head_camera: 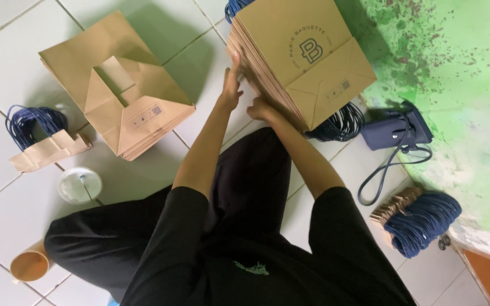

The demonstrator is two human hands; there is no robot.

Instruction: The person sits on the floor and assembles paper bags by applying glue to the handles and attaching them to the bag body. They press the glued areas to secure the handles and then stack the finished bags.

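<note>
Two paper-bag stacks [301,56], left hand [231,85], right hand [261,107] touching one

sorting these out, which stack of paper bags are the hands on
The tall stack of brown paper bags at top centre; both the left hand and right hand press its edge. The smaller stack to the left lies untouched.

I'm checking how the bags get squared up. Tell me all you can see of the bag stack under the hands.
The stack is many flat-folded brown paper bags, standing tilted on edge on the white tiled floor. The top bag shows its folded bottom flap and a dark round print. The left hand presses its layered edge; the right hand grips the lower corner. Dark blue cord handles show from beneath.
</note>
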